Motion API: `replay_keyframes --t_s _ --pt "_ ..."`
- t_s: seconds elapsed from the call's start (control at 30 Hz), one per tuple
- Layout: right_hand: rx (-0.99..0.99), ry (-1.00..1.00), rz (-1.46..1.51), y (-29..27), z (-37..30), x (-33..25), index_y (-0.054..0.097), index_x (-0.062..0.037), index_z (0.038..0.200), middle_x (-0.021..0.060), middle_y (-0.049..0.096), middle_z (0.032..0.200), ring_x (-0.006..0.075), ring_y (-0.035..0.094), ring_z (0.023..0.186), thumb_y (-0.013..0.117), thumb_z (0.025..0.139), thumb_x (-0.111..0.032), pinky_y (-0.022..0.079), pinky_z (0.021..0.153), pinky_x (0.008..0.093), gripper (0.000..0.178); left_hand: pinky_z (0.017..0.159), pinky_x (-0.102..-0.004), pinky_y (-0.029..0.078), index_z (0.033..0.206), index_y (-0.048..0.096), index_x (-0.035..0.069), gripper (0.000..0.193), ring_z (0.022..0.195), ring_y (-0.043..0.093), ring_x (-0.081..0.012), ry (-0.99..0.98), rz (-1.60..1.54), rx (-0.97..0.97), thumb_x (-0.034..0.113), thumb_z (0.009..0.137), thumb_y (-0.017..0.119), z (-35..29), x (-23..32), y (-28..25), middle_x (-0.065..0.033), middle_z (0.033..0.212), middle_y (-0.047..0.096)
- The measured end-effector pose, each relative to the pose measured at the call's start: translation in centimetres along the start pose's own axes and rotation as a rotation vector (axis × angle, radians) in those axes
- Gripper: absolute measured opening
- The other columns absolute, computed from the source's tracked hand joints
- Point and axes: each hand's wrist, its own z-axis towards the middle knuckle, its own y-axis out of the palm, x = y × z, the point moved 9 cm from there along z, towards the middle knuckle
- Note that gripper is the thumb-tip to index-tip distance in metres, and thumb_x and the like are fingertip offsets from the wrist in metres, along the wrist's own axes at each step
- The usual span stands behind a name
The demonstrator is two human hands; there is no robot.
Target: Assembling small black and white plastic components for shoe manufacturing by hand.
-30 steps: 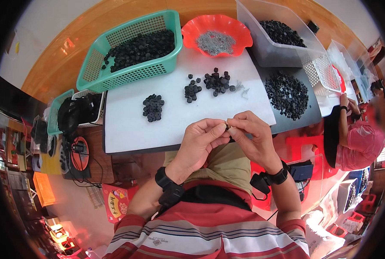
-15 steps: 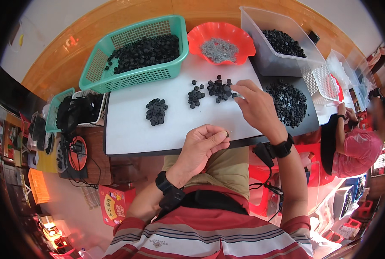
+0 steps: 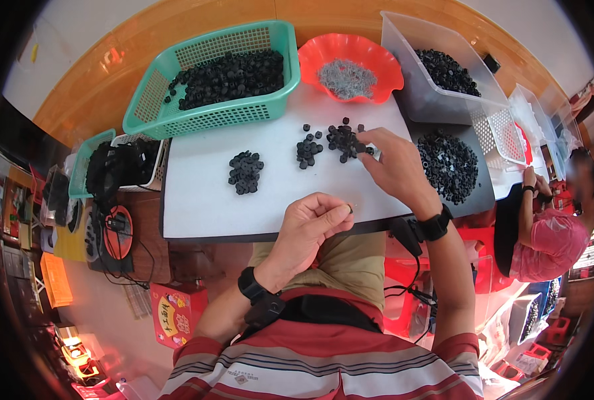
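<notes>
The work seems to be in its middle, because a left pile (image 3: 246, 173), a middle pile (image 3: 306, 153) and a right pile (image 3: 338, 139) of small black chunky pieces lie on the flat white worktop (image 3: 204, 213), with many more in the green perforated plastic basket (image 3: 224, 115) at its far-left corner; which pieces are finished, I cannot tell. Over the near edge, the left hand (image 3: 310, 225) pinches one small dark piece (image 3: 350, 209) between thumb and finger. Apart from it, the right hand (image 3: 397, 165) reaches forward, bent fingertips at the right pile, but its grip is unclear.
</notes>
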Motion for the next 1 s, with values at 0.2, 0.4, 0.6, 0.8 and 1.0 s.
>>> replay_keyframes --t_s 0.2,0.4,0.6,0.8,1.0 --pt "-0.126 0.034 0.043 1.4 -2.6 -0.2 0.071 -0.0084 0.106 0.0088 0.072 0.107 0.0348 0.068 0.092 0.073 0.084 -0.016 0.054 0.079 0.0437 0.023 0.087 -0.0307 0.061 0.105 0.068 0.003 0.009 0.093 0.072 -0.0159 0.029 0.037 0.026 0.006 0.097 0.069 0.5 0.5 0.1 -0.008 0.103 0.072" --pt "0.016 -0.138 0.09 1.0 -3.8 -0.4 0.071 -0.004 0.107 0.0083 0.072 0.108 0.0208 0.064 0.065 0.075 0.083 -0.005 0.051 0.059 0.0311 0.024 0.088 -0.0305 0.061 0.107 0.066 0.001 0.012 0.094 0.072 -0.0167 0.041 0.041 0.019 0.006 0.097 0.069 1.4 0.4 0.2 -0.0087 0.105 0.072" --pt "0.065 -0.012 0.536 -0.8 -6.7 -2.4 0.072 -0.0028 0.107 0.01 0.07 0.106 0.0118 0.062 0.067 0.073 0.082 0.005 0.047 0.054 0.0238 0.026 0.09 -0.0307 0.062 0.115 0.064 0.001 0.018 0.098 0.072 -0.0185 0.038 -0.048 0.059 0.007 0.098 0.067 1.4 0.4 0.3 -0.0083 0.108 0.07" --pt "0.135 -0.021 0.599 -0.3 -7.5 -2.9 0.073 -0.0029 0.109 0.0092 0.07 0.108 0.011 0.062 0.068 0.074 0.083 0.005 0.048 0.055 0.0236 0.028 0.091 -0.0316 0.06 0.114 0.065 0.004 0.017 0.099 0.07 -0.0169 0.017 -0.038 0.009 0.012 0.099 0.067 1.5 -0.2 0.7 -0.006 0.107 0.07" --pt "0.154 -0.004 0.588 0.0 -8.0 -2.7 0.074 -0.0031 0.108 0.0085 0.071 0.106 0.0103 0.062 0.068 0.075 0.083 0.003 0.048 0.056 0.0234 0.025 0.092 -0.0322 0.058 0.113 0.064 0.006 0.017 0.096 0.068 -0.0148 0.007 -0.044 -0.014 0.014 0.099 0.067 1.3 -0.5 1.5 -0.0042 0.105 0.069"
